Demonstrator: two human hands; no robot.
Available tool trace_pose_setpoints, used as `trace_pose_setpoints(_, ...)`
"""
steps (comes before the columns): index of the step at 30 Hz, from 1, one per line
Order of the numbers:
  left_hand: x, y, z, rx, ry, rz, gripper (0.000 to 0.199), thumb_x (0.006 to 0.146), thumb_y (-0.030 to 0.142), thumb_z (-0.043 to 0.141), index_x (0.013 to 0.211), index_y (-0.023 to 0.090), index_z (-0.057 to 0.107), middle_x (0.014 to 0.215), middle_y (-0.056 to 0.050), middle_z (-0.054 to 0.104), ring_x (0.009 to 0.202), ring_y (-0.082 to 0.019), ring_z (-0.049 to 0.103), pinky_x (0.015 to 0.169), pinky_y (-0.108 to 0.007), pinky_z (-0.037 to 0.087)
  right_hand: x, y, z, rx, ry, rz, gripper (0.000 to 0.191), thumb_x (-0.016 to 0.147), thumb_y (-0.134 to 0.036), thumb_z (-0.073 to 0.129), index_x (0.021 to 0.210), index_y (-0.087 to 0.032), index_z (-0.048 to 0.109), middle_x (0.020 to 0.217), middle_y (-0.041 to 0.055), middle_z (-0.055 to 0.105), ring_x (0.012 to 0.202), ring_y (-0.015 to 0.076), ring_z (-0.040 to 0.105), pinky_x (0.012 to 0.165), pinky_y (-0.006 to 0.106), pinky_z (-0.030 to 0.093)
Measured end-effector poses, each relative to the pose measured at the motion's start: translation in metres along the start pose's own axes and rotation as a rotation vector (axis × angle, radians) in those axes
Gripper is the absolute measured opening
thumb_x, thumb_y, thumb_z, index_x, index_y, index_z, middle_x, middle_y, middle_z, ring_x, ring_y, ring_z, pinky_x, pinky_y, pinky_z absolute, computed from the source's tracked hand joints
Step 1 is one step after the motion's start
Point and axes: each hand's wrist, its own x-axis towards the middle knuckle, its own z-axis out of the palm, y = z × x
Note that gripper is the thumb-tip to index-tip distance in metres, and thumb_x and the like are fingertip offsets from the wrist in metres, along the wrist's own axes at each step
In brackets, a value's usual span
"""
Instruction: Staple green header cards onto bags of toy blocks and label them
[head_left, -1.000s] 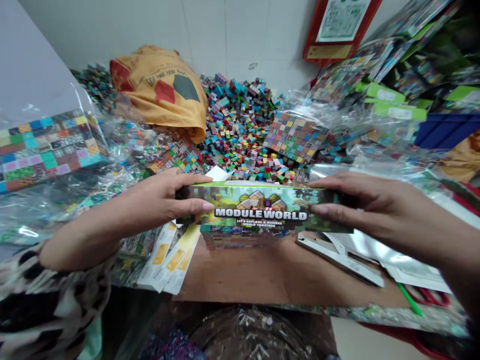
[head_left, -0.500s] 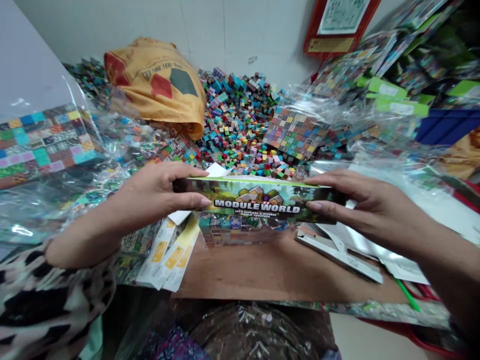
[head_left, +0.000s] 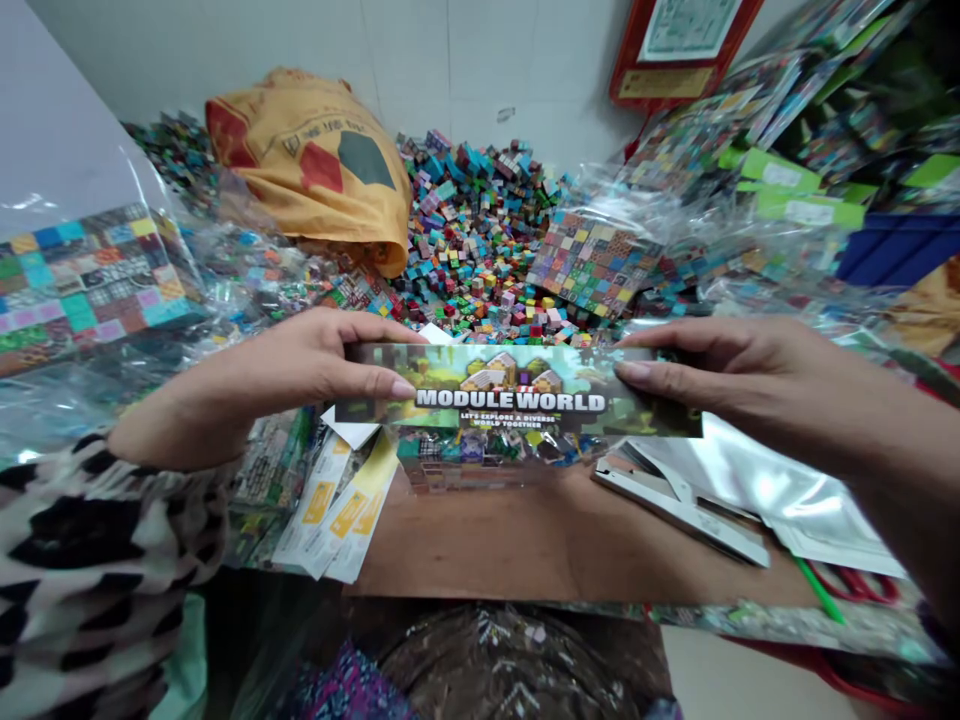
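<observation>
A printed card strip reading "MODULE WORLD" (head_left: 510,395) is held level above the brown board (head_left: 480,550). My left hand (head_left: 315,360) pinches its left end, thumb on the front and fingers behind the top edge. At the right end my right hand (head_left: 720,385) grips it the same way. Directly below the strip shows a clear bag of small blocks (head_left: 487,460), lying on the board. How the strip and the bag join is hidden.
A metal stapler (head_left: 682,510) lies right of the bag, near red-handled scissors (head_left: 855,585). Printed slips (head_left: 345,510) lie at left. Behind are a heap of small cubes (head_left: 480,230), a yellow bag (head_left: 315,160), a bagged block panel (head_left: 596,260) and a blue bin (head_left: 900,250).
The strip's front face has tipped up more toward the camera, so more of its print shows. Both hands have risen slightly with it.
</observation>
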Motion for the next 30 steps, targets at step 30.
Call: trace_pose_setpoints(30,-0.034,-0.004,0.016,0.242,0.265,0.354,0.037,0.076,0.054,0.074,0.109,0.036,0.077,0.111,0.004,0.077,0.105,-0.025,0.068,0.101,-0.037,0.049,-0.036,0.041,0.026,-0.53,0.405,-0.583,0.033,0.093,-0.034,0.063,0.125,-0.025,0.062,0.123,0.0103,0.067,0.109,0.0256,0.067,0.075,0.035,0.058)
